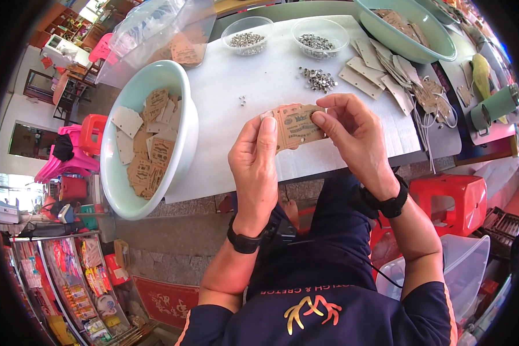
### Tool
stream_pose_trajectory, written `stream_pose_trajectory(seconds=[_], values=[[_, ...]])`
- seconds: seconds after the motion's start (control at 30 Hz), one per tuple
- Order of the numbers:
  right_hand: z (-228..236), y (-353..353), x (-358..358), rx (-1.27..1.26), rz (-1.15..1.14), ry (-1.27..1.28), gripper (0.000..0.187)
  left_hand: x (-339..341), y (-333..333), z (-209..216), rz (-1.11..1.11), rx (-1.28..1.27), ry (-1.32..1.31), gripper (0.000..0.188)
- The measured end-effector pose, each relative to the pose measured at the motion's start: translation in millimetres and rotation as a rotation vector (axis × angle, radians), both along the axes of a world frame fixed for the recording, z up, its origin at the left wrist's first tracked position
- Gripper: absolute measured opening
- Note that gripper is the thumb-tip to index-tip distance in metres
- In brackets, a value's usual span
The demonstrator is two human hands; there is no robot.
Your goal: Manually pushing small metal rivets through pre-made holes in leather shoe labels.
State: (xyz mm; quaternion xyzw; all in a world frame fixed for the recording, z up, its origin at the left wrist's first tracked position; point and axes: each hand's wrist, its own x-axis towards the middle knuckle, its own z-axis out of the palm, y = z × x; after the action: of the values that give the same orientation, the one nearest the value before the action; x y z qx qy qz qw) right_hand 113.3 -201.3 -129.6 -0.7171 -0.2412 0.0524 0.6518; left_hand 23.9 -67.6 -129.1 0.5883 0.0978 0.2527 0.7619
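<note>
Between my hands is a brown printed cardboard tag [294, 128], held up over the near edge of the white-covered table [213, 109]. My left hand [256, 155] pinches its left end, thumb on top. At its right end, the thumb and forefinger of my right hand [354, 130] close on the tag's corner. A small hole shows near the tag's lower edge. Just beyond lies a loose pile of small silvery metal pieces [318, 79], and a few more bits [243, 100] are scattered to the left. Whether my fingers hide another small piece, I cannot tell.
A pale green basin [181, 144] of tags stands at left. Two clear bowls [299, 36] of metal pieces sit at the back. Blank tags [363, 75] and white cords are heaped at right, near another basin [438, 52] and a green flask [496, 106]. Red stools [452, 193] stand right.
</note>
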Motion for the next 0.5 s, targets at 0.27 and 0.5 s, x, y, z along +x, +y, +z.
stream_pose_trajectory(seconds=[0.27, 0.5], values=[[-2.4, -0.8, 0.6, -0.019, -0.003, -0.008, 0.02, -0.2, 0.0, -1.8, 0.014, 0.017, 0.026, 0.029], [-4.7, 0.5, 1.0, 0.014, 0.019, -0.02, 0.022, 0.7, -0.6, -0.5, 0.048, 0.001, -0.032, 0.027]])
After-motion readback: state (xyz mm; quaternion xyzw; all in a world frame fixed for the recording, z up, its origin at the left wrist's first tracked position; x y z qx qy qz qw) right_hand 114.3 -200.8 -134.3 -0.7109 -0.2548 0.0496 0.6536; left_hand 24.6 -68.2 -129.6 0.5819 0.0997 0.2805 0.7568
